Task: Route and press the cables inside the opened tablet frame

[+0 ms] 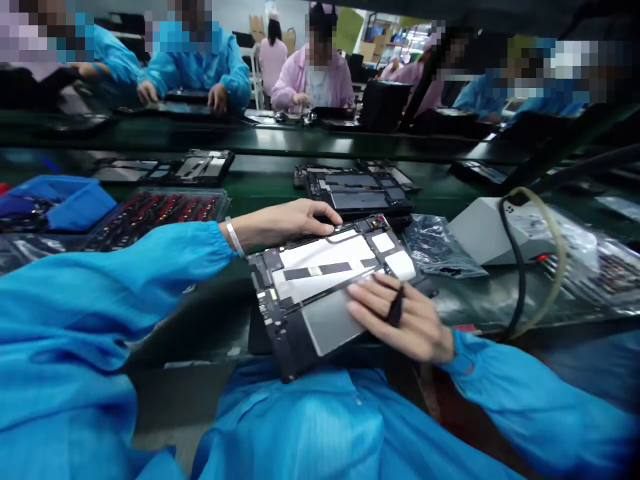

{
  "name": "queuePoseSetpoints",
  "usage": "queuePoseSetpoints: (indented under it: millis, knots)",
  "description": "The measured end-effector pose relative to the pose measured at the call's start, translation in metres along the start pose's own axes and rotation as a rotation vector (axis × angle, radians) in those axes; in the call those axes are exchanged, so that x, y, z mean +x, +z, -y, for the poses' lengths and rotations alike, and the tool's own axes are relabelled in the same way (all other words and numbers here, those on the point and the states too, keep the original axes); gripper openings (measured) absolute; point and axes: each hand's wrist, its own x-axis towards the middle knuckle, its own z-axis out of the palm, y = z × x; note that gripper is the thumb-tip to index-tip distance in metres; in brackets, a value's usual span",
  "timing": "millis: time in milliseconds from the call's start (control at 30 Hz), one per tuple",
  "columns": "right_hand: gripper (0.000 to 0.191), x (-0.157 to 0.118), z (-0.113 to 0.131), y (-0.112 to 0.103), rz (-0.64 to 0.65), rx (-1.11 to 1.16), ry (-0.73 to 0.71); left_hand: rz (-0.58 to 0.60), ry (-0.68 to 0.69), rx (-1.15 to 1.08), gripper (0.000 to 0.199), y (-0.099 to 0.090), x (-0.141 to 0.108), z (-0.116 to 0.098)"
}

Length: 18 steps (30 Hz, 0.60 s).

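A flat device with exposed inner parts (325,323) lies tilted in front of me, its near left corner over the bench edge. White and grey panels and dark strips show on it. My left hand (293,221) grips its far edge, thumb and fingers closed on the rim. Across the right part of the device rests my right hand (397,310), fingers stretched out over the grey panel, with a black band round a finger. What lies beneath the device is mostly hidden.
Similar opened devices (357,190) lie beyond my hands. At the left are a blue bin (83,203) and a clear tray of small parts (163,207). A plastic bag (440,247), a grey box (495,230) and looped cables (560,267) are at the right. Several people work opposite.
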Motion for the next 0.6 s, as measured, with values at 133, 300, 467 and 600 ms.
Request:
queuePoseSetpoints:
  millis: [133, 300, 467, 600]
  knots:
    - [0.036, 0.008, -0.01, -0.011, -0.352, 0.235, 0.335, -0.086, 0.062, -0.165, 0.031, 0.008, -0.017, 0.0]
    - [0.023, 0.028, -0.01, -0.008, -0.877, 0.386, 0.859, -0.156, 0.255, -0.335, 0.035, 0.034, -0.051, -0.003]
    - [0.017, 0.035, -0.005, -0.01, -0.992, 0.885, 1.332, -0.283, 0.327, -0.082, 0.024, 0.044, -0.059, -0.005]
    - [0.02, 0.032, 0.001, -0.012, -0.825, 1.041, 1.386, -0.323, 0.297, -0.115, 0.029, 0.047, -0.052, 0.002]
